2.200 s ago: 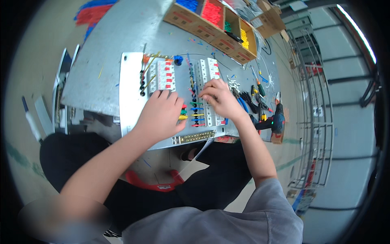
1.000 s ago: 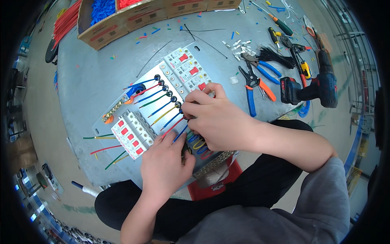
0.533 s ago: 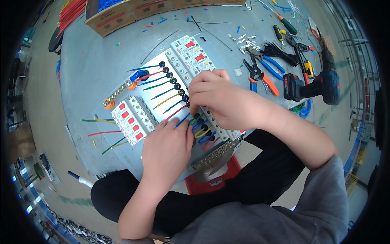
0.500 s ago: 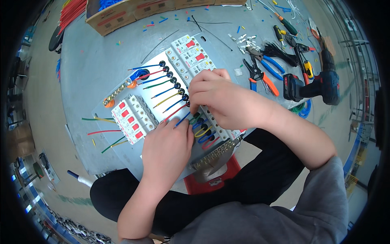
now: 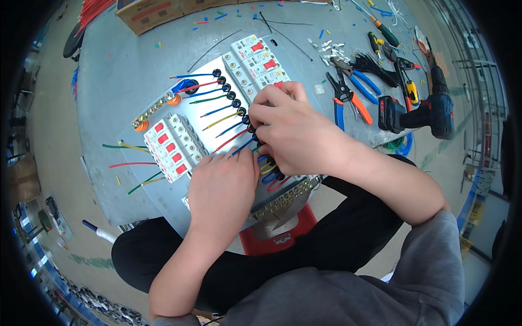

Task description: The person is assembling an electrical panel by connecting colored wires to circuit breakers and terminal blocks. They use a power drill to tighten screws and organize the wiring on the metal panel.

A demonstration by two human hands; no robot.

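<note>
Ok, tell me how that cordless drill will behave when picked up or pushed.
The cordless drill is probably heavy for its size, given the chunky battery pack on its grip. Pushed, it would likely pivot rather than roll, since the blocky pack sticks out sideways.

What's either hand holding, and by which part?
Cannot tell: the left hand and right hand are close to a blue wire, but any grip is hidden.
</note>
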